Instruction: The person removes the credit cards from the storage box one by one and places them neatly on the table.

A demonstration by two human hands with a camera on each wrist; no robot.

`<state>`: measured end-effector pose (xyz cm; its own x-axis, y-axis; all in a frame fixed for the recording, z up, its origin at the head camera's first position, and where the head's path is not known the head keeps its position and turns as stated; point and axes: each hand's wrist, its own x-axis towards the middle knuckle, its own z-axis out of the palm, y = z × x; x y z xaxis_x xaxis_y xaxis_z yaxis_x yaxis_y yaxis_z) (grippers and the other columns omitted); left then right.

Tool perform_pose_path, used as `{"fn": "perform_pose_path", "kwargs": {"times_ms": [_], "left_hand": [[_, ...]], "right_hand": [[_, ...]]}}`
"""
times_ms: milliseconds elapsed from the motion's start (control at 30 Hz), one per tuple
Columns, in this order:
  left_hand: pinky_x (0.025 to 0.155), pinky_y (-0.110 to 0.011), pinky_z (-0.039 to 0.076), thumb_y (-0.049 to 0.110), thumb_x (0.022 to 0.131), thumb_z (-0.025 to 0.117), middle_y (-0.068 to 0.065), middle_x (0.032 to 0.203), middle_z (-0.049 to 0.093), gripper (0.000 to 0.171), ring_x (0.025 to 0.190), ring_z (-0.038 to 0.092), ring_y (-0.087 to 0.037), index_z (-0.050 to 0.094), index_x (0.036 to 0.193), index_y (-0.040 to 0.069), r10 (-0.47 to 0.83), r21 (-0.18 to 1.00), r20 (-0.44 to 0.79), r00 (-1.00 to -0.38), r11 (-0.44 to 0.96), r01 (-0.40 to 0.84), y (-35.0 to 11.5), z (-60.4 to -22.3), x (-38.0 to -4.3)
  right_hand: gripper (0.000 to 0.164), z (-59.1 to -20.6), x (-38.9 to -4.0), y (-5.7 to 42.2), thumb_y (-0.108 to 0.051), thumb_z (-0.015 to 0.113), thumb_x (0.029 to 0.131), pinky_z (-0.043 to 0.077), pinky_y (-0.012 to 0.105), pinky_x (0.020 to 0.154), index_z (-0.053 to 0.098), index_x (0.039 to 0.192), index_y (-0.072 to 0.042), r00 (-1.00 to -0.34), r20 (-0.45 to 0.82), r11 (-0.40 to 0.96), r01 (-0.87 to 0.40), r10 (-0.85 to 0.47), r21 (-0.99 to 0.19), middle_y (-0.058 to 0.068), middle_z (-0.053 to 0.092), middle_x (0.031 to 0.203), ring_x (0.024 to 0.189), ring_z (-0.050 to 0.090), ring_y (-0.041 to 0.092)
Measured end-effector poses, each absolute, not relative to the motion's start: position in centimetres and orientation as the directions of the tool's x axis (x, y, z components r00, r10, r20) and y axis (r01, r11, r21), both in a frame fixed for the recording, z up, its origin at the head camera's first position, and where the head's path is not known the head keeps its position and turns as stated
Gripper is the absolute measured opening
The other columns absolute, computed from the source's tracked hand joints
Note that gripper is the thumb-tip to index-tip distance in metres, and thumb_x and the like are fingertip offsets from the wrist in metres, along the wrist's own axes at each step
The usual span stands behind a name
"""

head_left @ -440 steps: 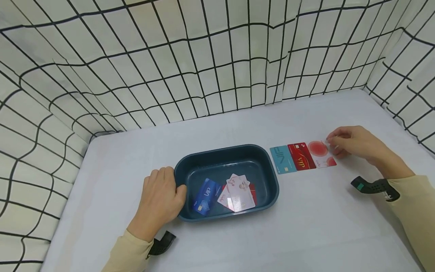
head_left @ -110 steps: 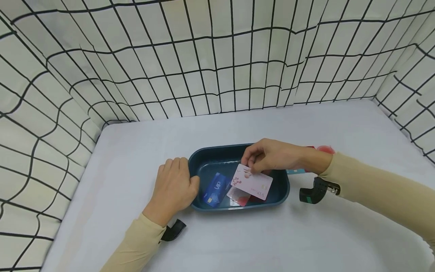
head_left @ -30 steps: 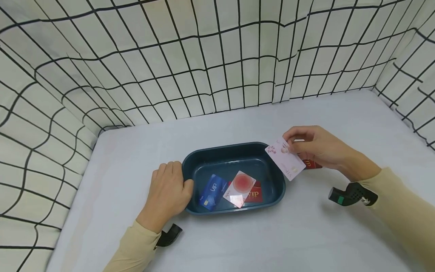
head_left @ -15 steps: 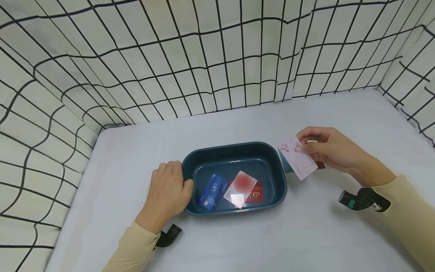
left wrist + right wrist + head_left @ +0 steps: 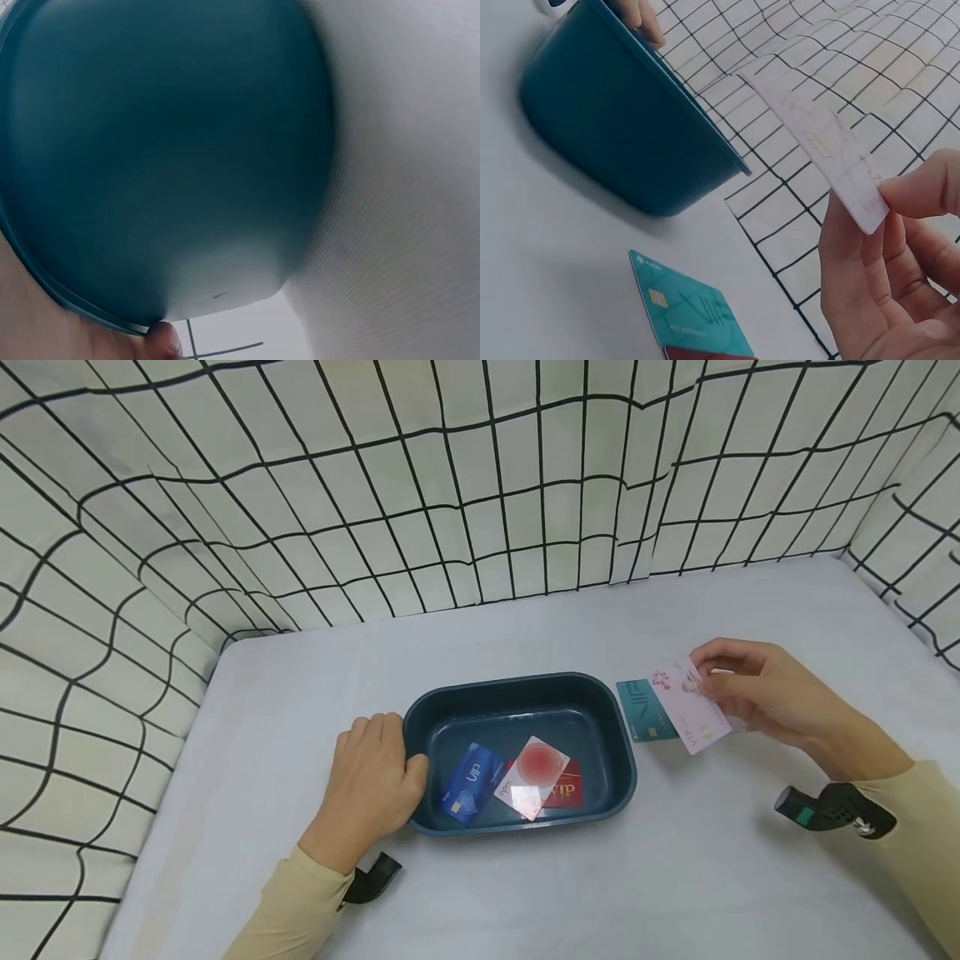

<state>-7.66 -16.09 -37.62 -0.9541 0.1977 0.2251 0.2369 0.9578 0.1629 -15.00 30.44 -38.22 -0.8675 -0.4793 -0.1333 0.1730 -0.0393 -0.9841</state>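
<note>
My left hand (image 5: 367,785) grips the left end of a dark teal plastic basin (image 5: 517,722), thumb on its rim. My right hand (image 5: 772,693) pinches a pale pink VIP card (image 5: 688,706) with a blossom print between thumb and fingers, held tilted above the table. Under and beside it lies a teal VIP card (image 5: 639,710), just right of the basin. The edge of a red card (image 5: 709,354) meets it in the right wrist view. Inside the basin are a blue VIP card (image 5: 467,783), a white card with a red circle (image 5: 538,764) and a red VIP card (image 5: 572,787).
A white cloth covers the table (image 5: 525,893). White panels with a black grid (image 5: 450,485) rise behind and at both sides. A black wrist device (image 5: 832,810) hangs under my right wrist, another black device (image 5: 372,878) under the left.
Since lifting the pink card out of the basin, my right hand has carried it rightward past the rim, over the cards on the table, uncovering the teal one. My left hand stays on the basin.
</note>
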Motion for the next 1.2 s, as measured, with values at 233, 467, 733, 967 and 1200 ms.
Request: {"fn": "perform_pose_path", "kwargs": {"times_ms": [233,467,733,967,1200], "left_hand": [[0.067,-0.036,0.029,0.016,0.082,0.049,-0.01,0.071,0.042,0.013,0.07,0.037,-0.028,0.047,0.08,0.003,0.204,0.127,0.24,-0.949,0.963,0.239,-16.0,-37.6,-7.6],[0.067,-0.037,0.03,0.016,0.082,0.049,-0.01,0.071,0.042,0.014,0.07,0.037,-0.028,0.048,0.08,0.003,0.209,0.124,0.242,-0.947,0.962,0.244,-15.9,-37.5,-7.5],[0.068,-0.038,0.031,0.015,0.082,0.051,-0.01,0.072,0.043,0.013,0.071,0.038,-0.029,0.048,0.082,0.002,0.207,0.128,0.231,-0.951,0.962,0.24,-15.8,-37.5,-7.7],[0.067,-0.037,0.03,0.014,0.081,0.05,-0.01,0.07,0.042,0.012,0.069,0.037,-0.029,0.047,0.079,0.003,0.21,0.123,0.258,-0.943,0.961,0.247,-15.9,-37.5,-7.6],[0.066,-0.037,0.03,0.015,0.081,0.05,-0.01,0.07,0.042,0.012,0.07,0.037,-0.029,0.047,0.079,0.003,0.211,0.119,0.257,-0.943,0.961,0.248,-15.8,-37.4,-7.5]], "right_hand": [[0.034,-38.6,-15.0,31.7,0.004,0.046,0.104,0.061,0.03,0.071,0.064,0.126,-0.015,-0.856,-0.119,-0.044,0.162,-0.502,-0.986,-0.004,0.07,0.117,0.093,0.071,0.015],[0.034,-39.1,-15.0,32.6,0.004,0.046,0.104,0.062,0.032,0.073,0.063,0.127,-0.015,-0.864,-0.127,-0.044,0.17,-0.488,-0.984,-0.004,0.07,0.119,0.095,0.072,0.016],[0.037,-39.4,-15.1,33.7,0.006,0.044,0.104,0.061,0.026,0.077,0.065,0.128,-0.013,-0.881,-0.084,-0.059,0.126,-0.466,-0.99,-0.005,0.069,0.122,0.101,0.069,0.012],[0.036,-39.4,-15.5,34.4,0.005,0.046,0.104,0.06,0.024,0.079,0.067,0.127,-0.015,-0.91,-0.087,-0.009,0.099,-0.406,-0.995,-0.006,0.069,0.123,0.103,0.069,0.011],[0.039,-39.8,-15.8,35.4,0.009,0.042,0.104,0.06,0.023,0.08,0.066,0.128,-0.011,-0.905,-0.036,-0.114,0.093,-0.424,-0.989,-0.005,0.07,0.124,0.105,0.069,0.01]]}}
